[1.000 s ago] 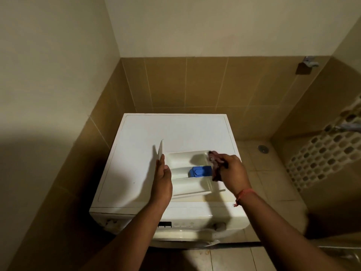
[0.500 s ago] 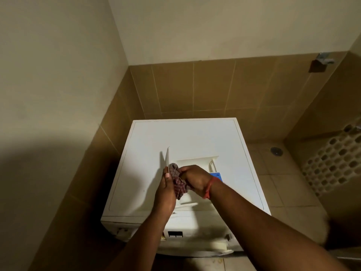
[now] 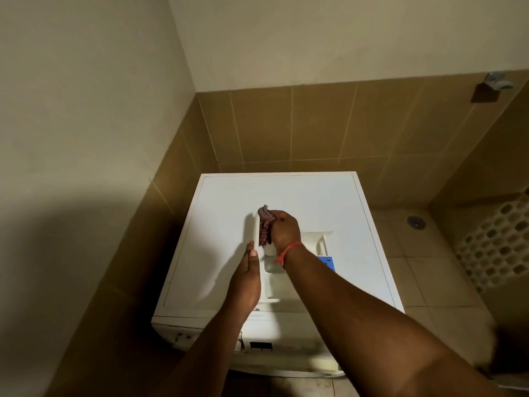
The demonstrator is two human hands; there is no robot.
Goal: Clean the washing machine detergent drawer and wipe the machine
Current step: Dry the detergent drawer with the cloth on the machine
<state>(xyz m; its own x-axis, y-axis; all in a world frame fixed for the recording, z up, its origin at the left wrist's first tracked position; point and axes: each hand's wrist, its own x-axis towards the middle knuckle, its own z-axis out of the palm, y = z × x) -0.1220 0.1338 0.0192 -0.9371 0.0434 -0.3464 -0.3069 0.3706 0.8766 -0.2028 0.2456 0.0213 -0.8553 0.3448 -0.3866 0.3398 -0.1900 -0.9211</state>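
The white detergent drawer [image 3: 320, 242] lies on top of the white washing machine [image 3: 286, 196], its front panel [image 3: 255, 230] standing upright at the left end. A blue insert [image 3: 326, 260] shows beside my right forearm. My left hand [image 3: 246, 280] holds the drawer's near left end, thumb against the panel. My right hand [image 3: 284, 229] grips a dark checked cloth [image 3: 264, 227] and presses it against the inner face of the panel near its far end. A red thread is tied round my right wrist.
The machine stands in a corner of brown-tiled walls [image 3: 286, 130]. To the right are a tiled floor with a drain [image 3: 415, 222], a patterned mosaic wall [image 3: 498, 247], and a wall tap [image 3: 496, 81] high up. The control panel [image 3: 260, 345] is at the near edge.
My right hand has carried the cloth from the drawer's right end across to the front panel, then farther along it. My left hand has stayed on the drawer's left end.
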